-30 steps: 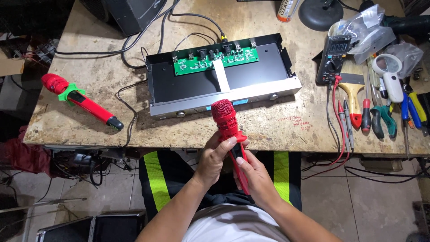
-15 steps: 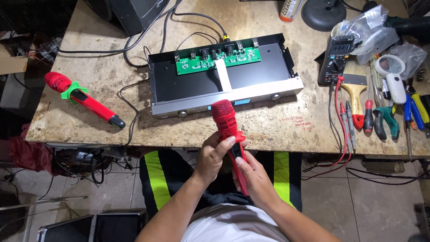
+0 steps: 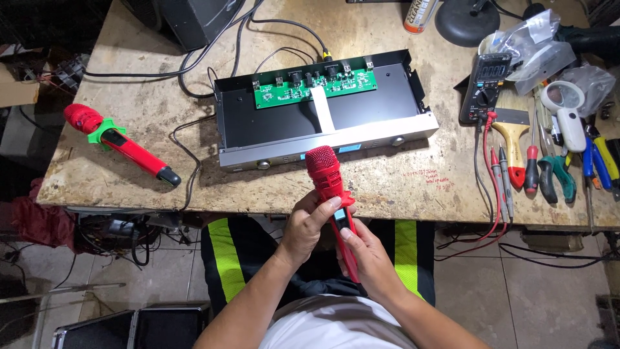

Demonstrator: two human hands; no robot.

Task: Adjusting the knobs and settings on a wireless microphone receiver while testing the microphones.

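Held item: a red handheld microphone (image 3: 330, 194) is held upright in both hands, just off the near edge of the surface (image 3: 413, 187), grille end up and overlapping that edge in the view.
Left hand (image 3: 309, 223): closed round the microphone body just below the grille, thumb laid against the front of the handle.
Right hand (image 3: 368, 252): closed round the lower handle, thumb pressed near a small lit panel on the body; whether a button lies under the thumb cannot be told.
Microphone tail: the lower end is hidden between the hands and the lap.
Open unit: a black rack chassis (image 3: 323, 106) with its lid off lies on the surface just beyond the grille; a green circuit board (image 3: 313, 87) is seen along its far wall, and a white ribbon cable (image 3: 321, 110) runs from it toward the silver front panel.
Second microphone: a red microphone with a green collar (image 3: 119, 141) lies flat at the left of the surface, well apart from the hands.
Right side: a multimeter (image 3: 485, 87) with red and black probes (image 3: 497, 174), a paintbrush (image 3: 513, 139), a magnifier (image 3: 567, 113), screwdrivers and pliers (image 3: 555, 178) are laid out.
Far edge: a spray can (image 3: 420, 14), a black round base (image 3: 468, 19) and clear plastic bags (image 3: 539, 42) are noted.
Cables: black leads (image 3: 187, 61) run from the chassis to the far left.
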